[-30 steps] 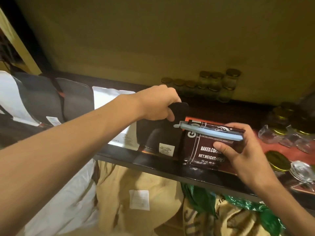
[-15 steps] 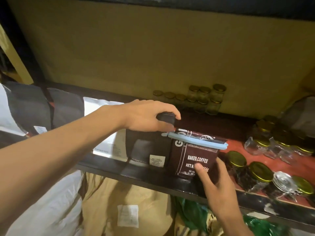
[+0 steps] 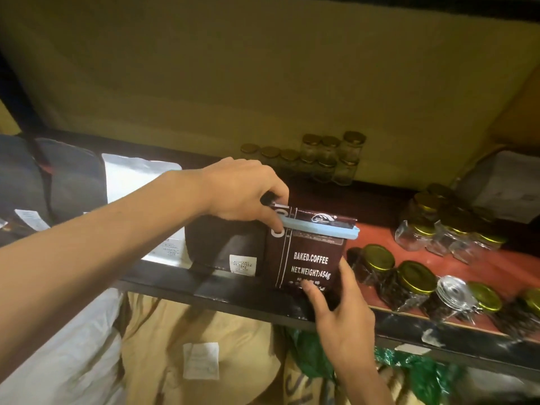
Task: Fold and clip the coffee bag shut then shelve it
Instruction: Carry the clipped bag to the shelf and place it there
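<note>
A dark brown coffee bag (image 3: pixel 311 252) printed "BAKED.COFFEE" stands upright on the shelf (image 3: pixel 204 285), near its front edge. A light blue clip (image 3: pixel 321 229) runs across its folded top. My left hand (image 3: pixel 248 194) is over the bag's top left corner, fingers pinching the fold and the clip's left end. My right hand (image 3: pixel 336 311) comes up from below, thumb and fingers pressed on the bag's lower right front. A black bag (image 3: pixel 225 244) stands touching its left side.
More black bags (image 3: pixel 73 182) and a white bag (image 3: pixel 131 176) line the shelf to the left. Glass jars with gold lids (image 3: pixel 409 279) stand right of the coffee bag, others (image 3: pixel 330 159) at the back wall. Tan sacks (image 3: pixel 190 346) lie below the shelf.
The coffee bag has gone from tilted in my right hand to standing upright on the shelf. My right hand slid down to its lower front; my left shifted from the black bag onto the clip.
</note>
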